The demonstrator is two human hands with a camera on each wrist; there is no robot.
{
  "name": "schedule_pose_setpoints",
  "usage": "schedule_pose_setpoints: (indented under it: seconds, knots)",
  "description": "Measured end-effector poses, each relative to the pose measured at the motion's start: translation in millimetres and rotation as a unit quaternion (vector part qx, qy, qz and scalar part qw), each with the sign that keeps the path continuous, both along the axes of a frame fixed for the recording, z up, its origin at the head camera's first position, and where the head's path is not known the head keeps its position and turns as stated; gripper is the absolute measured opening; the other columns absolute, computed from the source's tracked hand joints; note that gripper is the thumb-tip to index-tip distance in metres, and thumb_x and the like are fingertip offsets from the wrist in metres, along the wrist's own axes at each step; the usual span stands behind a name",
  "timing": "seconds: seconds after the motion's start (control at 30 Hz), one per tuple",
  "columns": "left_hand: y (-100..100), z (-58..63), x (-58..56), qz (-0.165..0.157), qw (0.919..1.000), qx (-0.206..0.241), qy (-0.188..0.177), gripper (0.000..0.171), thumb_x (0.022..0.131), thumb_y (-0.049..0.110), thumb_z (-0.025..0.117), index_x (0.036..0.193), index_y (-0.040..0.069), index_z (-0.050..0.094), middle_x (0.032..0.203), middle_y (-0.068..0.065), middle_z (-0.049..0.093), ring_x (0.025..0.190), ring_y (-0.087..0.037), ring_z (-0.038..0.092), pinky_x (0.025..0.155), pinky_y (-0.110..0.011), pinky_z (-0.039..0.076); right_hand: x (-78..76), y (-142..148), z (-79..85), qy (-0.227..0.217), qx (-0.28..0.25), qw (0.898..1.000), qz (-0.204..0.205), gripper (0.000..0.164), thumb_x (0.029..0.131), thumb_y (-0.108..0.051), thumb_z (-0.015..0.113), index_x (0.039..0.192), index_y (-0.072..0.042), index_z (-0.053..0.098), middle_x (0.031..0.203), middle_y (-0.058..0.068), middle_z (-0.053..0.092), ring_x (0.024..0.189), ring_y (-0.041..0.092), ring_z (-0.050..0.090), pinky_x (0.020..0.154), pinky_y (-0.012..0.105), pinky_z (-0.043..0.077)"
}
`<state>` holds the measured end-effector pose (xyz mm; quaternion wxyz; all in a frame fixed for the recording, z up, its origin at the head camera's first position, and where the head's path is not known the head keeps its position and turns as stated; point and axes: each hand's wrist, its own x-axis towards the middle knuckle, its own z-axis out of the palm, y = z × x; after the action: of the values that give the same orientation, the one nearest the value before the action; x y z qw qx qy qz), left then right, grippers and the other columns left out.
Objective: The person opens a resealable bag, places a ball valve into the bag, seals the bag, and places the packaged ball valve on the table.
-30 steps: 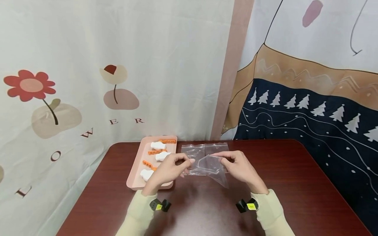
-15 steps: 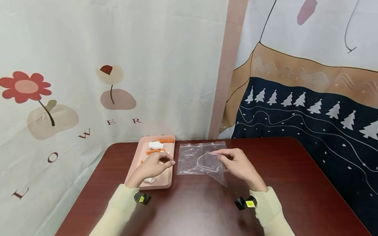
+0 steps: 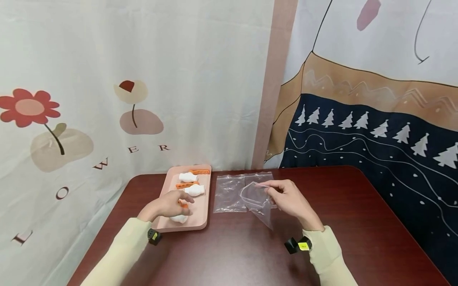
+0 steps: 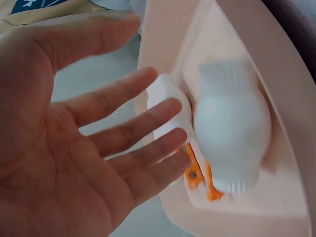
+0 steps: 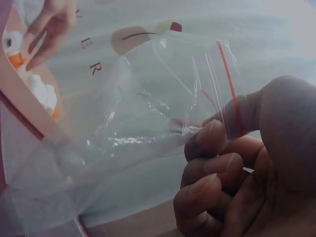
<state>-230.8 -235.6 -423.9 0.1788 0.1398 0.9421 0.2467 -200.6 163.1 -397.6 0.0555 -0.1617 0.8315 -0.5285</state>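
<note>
My right hand [image 3: 290,200] pinches a clear zip bag [image 5: 133,108] near its red-lined mouth, which gapes in the right wrist view. Over the near part of a pink tray [image 3: 200,218], my left hand [image 3: 168,205] reaches with fingers spread and holds nothing. Below that hand lies a white bulbous plastic piece [image 4: 232,128] with ribbed ends, partly covered by it in the head view. Two more white pieces [image 3: 195,190] and several orange perforated strips [image 3: 187,185] lie farther back in the tray.
Flat clear zip bags [image 3: 230,194] lie on the dark red table [image 3: 232,254], just right of the tray and partly behind the held bag. A printed curtain [image 3: 200,99] hangs along the table's back edge.
My left hand has let go of the bag and moved left over the tray, its fingers spreading. The right hand stays nearly still with the bag.
</note>
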Motion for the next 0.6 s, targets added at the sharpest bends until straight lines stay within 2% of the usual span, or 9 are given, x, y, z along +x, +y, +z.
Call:
schedule_pose_setpoints:
  seconds: [0.13, 0.3, 0.47, 0.6]
  knots:
    - [-4.4, 2.8, 2.2, -0.009, 0.9993, -0.028, -0.025, 0.046, 0.077, 0.011, 0.086, 0.12, 0.01, 0.072, 0.124, -0.007, 0.068, 0.116, -0.029, 0.057, 0.096, -0.046, 0.049, -0.1, 0.4, 0.8, -0.003, 0.001, 1.0, -0.003, 0.03, 0.103, -0.012, 0.054, 0.122, -0.02, 0.076, 0.063, 0.001, 0.045, 0.054, 0.012, 0.038, 0.044, 0.024, 0.029]
    - [-6.5, 2.5, 2.7, -0.027, 0.9982, -0.045, -0.028, 0.054, 0.07, 0.002, 0.086, 0.121, 0.011, 0.072, 0.127, -0.007, 0.065, 0.122, -0.031, 0.055, 0.104, -0.05, 0.046, -0.6, 1.5, 0.3, -0.002, 0.005, 1.0, -0.007, 0.03, 0.103, -0.012, 0.054, 0.12, -0.023, 0.076, 0.062, 0.001, 0.045, 0.054, 0.012, 0.038, 0.044, 0.024, 0.028]
    - [-7.0, -3.6, 0.3, -0.026, 0.9972, -0.052, -0.047, 0.056, 0.071, -0.003, 0.086, 0.122, 0.015, 0.072, 0.131, -0.006, 0.063, 0.125, -0.03, 0.054, 0.108, -0.053, 0.045, 0.1, 1.8, 0.1, 0.003, 0.009, 1.0, -0.008, 0.029, 0.103, -0.011, 0.054, 0.119, -0.02, 0.077, 0.06, 0.002, 0.045, 0.051, 0.012, 0.037, 0.042, 0.025, 0.028]
    - [-5.8, -7.5, -1.8, -0.04, 0.9957, -0.067, -0.05, 0.055, 0.071, -0.006, 0.085, 0.12, 0.017, 0.072, 0.13, -0.007, 0.063, 0.123, -0.029, 0.055, 0.105, -0.05, 0.047, 1.2, 1.2, 1.0, 0.0, 0.008, 1.0, -0.013, 0.03, 0.102, -0.011, 0.054, 0.118, -0.02, 0.078, 0.059, 0.001, 0.045, 0.051, 0.012, 0.036, 0.042, 0.025, 0.028]
